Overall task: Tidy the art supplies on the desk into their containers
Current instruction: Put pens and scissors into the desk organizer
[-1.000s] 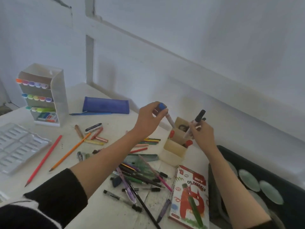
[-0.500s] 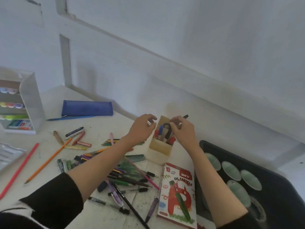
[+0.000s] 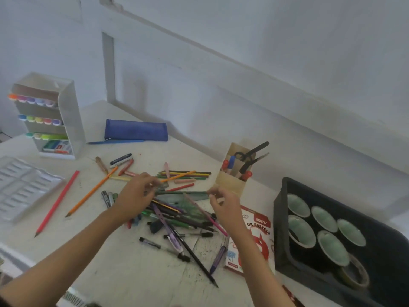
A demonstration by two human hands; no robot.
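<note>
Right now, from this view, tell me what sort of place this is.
Likely a hobby or classroom art desk against a white wall: loose pens and pencils piled up, a tiered marker rack, an oil pastels box.

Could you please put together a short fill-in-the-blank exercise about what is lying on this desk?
1. The pencil case near the wall is ___.
2. The black tray holds ___ cups.
3. The label on the box reads "OIL ___".
4. Between the palette and the orange pencil lies a ___ pencil.

Missing words: blue; five; PASTELS; red.
</note>
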